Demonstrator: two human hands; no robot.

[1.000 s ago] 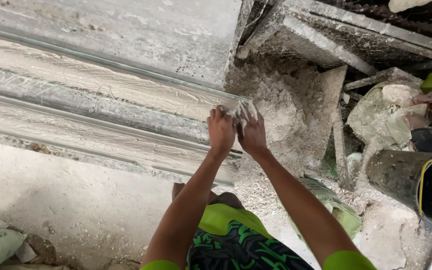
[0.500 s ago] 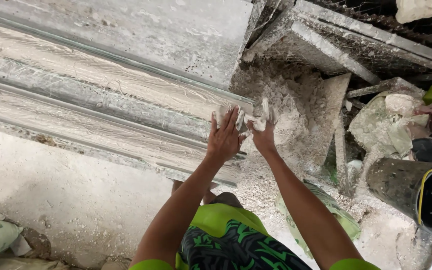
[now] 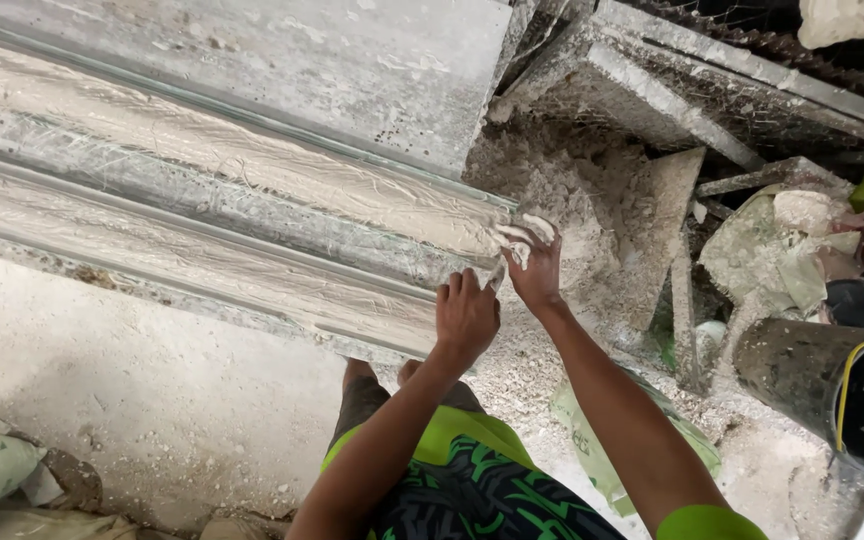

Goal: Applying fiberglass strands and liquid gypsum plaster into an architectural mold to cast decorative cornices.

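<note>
**Both hands working at the near end of the long plaster moulding**

The long plaster moulding (image 3: 222,200) is lying with its long axis running from the upper left of the view down toward the centre, where its end is stopping just ahead of the person. The hands are meeting it at that end only; the rest of its length is stretching away to the person's left, well out of reach.

The left hand (image 3: 466,315) is resting fingers-down on the lower lip of the moulding end, touching it, knuckles up, not visibly closed round anything. The right hand (image 3: 532,262) is sitting slightly farther forward and to the right, at the very tip, fingers spread and caked in white plaster, pressing against the end face. The two hands are lying close together but apart, neither clamping an object.

The right hand is the nearer to the end face; the left is the nearer to the lower edge.

A heap of plaster rubble (image 3: 562,190) is lying directly beyond the end. A dark cylindrical drum (image 3: 832,385) is standing well apart to the right. The dusty floor (image 3: 152,400) is showing below the moulding
</note>
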